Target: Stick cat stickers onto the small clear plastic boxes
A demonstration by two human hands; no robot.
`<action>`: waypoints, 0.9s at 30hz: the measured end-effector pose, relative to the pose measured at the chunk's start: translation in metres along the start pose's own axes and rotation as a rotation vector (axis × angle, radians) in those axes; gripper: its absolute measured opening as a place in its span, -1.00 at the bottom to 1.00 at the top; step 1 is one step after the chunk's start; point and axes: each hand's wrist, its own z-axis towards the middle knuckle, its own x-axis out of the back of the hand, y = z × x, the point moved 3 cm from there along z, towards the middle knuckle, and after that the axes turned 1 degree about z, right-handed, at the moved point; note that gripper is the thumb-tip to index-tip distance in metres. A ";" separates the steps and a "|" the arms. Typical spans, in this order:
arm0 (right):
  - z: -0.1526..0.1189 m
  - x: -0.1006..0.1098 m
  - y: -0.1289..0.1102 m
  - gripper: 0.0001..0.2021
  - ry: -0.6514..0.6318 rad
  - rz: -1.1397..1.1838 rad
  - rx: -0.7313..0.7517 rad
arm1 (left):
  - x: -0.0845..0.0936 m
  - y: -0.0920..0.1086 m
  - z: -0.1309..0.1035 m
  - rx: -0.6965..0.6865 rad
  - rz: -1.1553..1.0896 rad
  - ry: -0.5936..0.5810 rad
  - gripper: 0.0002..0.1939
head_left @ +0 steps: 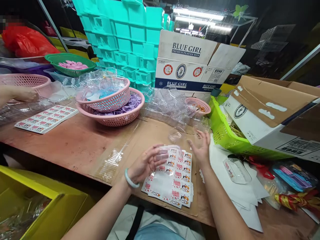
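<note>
My left hand (147,162), with a pale bangle at the wrist, is curled at a clear plastic box (178,150), its edges faint and blurred. Beneath it lies a stack of sticker sheets (185,180) printed with cartoon cats and pink lettering; a patch of the top sheet is bare of stickers. To the right of the stack, my right hand (202,148) is raised with thumb and fingers apart, holding nothing that I can make out. Just beyond both hands are loose clear plastic boxes (172,105) in a heap.
Pink baskets (117,121) hold purple pieces and clear packaging. A lime-green basket (220,130) and cartons (270,110) stand right, near a stickered clear box (236,170) on white papers (246,213). Another person's hand (25,94) is at left, near more sticker sheets (47,118).
</note>
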 end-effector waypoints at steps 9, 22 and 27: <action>-0.052 0.020 -0.071 -0.74 -0.667 0.366 -0.351 | -0.004 -0.049 -0.003 0.169 -0.004 0.018 -0.56; -0.078 0.010 -0.073 -0.71 -0.554 0.162 -0.371 | -0.004 -0.055 -0.005 0.117 -0.038 0.085 -0.66; -0.078 0.006 -0.075 -0.72 -0.532 0.134 -0.349 | -0.006 -0.053 -0.004 0.122 -0.054 0.088 -0.66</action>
